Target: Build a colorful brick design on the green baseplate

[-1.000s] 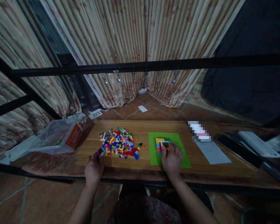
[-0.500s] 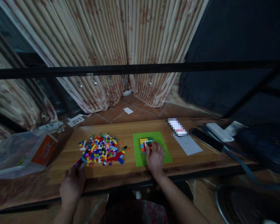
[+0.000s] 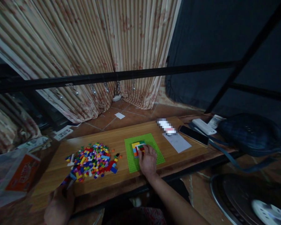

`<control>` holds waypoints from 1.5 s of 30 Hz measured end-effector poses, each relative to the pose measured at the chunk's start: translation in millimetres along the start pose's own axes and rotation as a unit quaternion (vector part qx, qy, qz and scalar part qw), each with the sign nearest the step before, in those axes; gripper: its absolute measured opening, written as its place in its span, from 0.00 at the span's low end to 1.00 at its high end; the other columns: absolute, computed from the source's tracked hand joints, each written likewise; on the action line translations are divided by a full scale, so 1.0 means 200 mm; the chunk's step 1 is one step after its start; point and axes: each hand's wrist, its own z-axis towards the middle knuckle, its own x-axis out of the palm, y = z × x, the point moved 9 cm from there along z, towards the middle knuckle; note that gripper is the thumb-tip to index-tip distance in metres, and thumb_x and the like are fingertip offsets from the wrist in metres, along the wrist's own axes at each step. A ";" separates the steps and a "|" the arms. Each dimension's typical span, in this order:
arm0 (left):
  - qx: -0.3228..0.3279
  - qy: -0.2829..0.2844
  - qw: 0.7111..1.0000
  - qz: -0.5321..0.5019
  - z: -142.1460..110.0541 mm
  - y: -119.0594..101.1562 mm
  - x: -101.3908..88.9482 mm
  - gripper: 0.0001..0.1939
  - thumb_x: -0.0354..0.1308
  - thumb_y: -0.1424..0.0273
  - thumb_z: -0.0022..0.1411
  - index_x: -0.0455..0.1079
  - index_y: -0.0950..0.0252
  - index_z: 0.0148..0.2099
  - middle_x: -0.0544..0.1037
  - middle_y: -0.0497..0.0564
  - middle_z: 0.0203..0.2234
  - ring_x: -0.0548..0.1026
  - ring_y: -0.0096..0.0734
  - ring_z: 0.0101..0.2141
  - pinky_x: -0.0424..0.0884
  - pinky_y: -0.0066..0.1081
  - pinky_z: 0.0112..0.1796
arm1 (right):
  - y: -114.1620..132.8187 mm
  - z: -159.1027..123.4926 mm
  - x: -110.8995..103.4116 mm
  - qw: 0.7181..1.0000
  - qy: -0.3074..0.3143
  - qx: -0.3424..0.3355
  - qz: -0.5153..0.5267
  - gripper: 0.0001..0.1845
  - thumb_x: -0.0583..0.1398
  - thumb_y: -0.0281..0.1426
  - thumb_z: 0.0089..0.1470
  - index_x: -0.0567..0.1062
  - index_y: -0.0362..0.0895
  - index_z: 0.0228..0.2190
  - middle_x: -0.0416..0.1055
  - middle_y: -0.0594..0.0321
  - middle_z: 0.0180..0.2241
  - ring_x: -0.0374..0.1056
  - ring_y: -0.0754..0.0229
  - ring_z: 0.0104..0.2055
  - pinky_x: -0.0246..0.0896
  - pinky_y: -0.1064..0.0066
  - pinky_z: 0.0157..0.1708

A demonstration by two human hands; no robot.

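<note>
My right hand (image 3: 148, 161) rests over a small block of coloured toy bricks (image 3: 135, 146) on a green studded baseplate (image 3: 130, 162). Its thumb and fingers close on the bricks at the block's near right side; the fingertips partly cover them. Yellow, green, white, red, blue and orange bricks show in the block. My left hand (image 3: 59, 201) is at the near left edge of a big pile of loose toy bricks (image 3: 93, 161). Its fingers are drawn together beside some blue, red and pale bricks; what they pinch is dark and blurred.
A lit phone (image 3: 166, 126) and white paper (image 3: 178, 142) lie right of the baseplate on the wooden board (image 3: 117, 134). Beyond are a dark phone (image 3: 193, 135) and a dark bag (image 3: 253, 134). At left stands a clear plastic box (image 3: 4, 168) with an orange label.
The camera has turned right, so the scene sits further left and slightly tilted. My right hand stays on the brick block, and my left hand stays by the pile.
</note>
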 end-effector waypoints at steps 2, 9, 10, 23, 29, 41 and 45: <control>0.004 0.012 1.000 -0.016 0.02 0.01 0.01 0.25 0.40 0.56 0.62 0.68 0.68 0.48 0.73 0.65 0.44 0.76 0.50 0.40 0.72 0.39 0.38 | 0.00 0.00 0.00 1.000 0.002 -0.002 0.000 0.21 0.48 0.38 0.62 0.67 0.40 0.50 0.66 0.48 0.50 0.59 0.47 0.50 0.52 0.57 0.48; -0.047 0.044 0.994 -0.089 0.04 0.10 -0.02 0.20 0.47 0.58 0.58 0.70 0.66 0.43 0.78 0.61 0.33 0.77 0.51 0.35 0.71 0.37 0.32 | 0.00 0.00 0.00 1.000 0.001 0.003 -0.009 0.20 0.48 0.38 0.62 0.68 0.41 0.49 0.66 0.49 0.49 0.60 0.48 0.51 0.52 0.58 0.48; -0.050 0.044 0.993 -0.096 0.04 0.10 -0.03 0.18 0.48 0.59 0.57 0.70 0.66 0.42 0.79 0.61 0.32 0.77 0.51 0.34 0.71 0.37 0.31 | 0.00 0.00 0.00 1.000 0.001 0.003 -0.009 0.20 0.48 0.38 0.62 0.68 0.41 0.50 0.67 0.49 0.49 0.60 0.48 0.50 0.52 0.59 0.48; -0.053 0.048 0.991 -0.117 -0.04 0.08 -0.04 0.24 0.50 0.56 0.56 0.70 0.67 0.47 0.79 0.63 0.38 0.77 0.52 0.39 0.71 0.35 0.31 | 0.00 0.00 0.00 1.000 -0.006 0.001 -0.015 0.20 0.48 0.38 0.62 0.69 0.42 0.49 0.67 0.50 0.48 0.60 0.50 0.50 0.52 0.59 0.48; -0.056 0.070 0.991 -0.104 -0.05 0.07 -0.01 0.26 0.45 0.56 0.60 0.66 0.66 0.53 0.77 0.64 0.42 0.76 0.54 0.42 0.71 0.37 0.34 | 0.00 0.00 0.00 1.000 0.001 0.004 -0.017 0.20 0.49 0.38 0.62 0.69 0.42 0.49 0.67 0.51 0.48 0.60 0.50 0.50 0.52 0.60 0.48; -0.025 0.054 0.993 -0.102 -0.02 0.09 0.03 0.24 0.46 0.58 0.59 0.67 0.66 0.52 0.78 0.62 0.39 0.77 0.52 0.39 0.71 0.35 0.32 | -0.01 0.00 0.01 1.000 -0.014 -0.007 -0.012 0.20 0.49 0.39 0.61 0.69 0.42 0.49 0.67 0.50 0.48 0.60 0.49 0.50 0.52 0.59 0.48; -0.016 0.045 0.993 -0.106 -0.03 0.08 0.01 0.24 0.46 0.60 0.59 0.67 0.66 0.53 0.79 0.62 0.40 0.77 0.53 0.40 0.72 0.36 0.33 | -0.01 0.00 0.01 1.000 -0.018 -0.008 0.000 0.21 0.49 0.39 0.61 0.69 0.41 0.49 0.67 0.49 0.48 0.60 0.48 0.50 0.53 0.58 0.48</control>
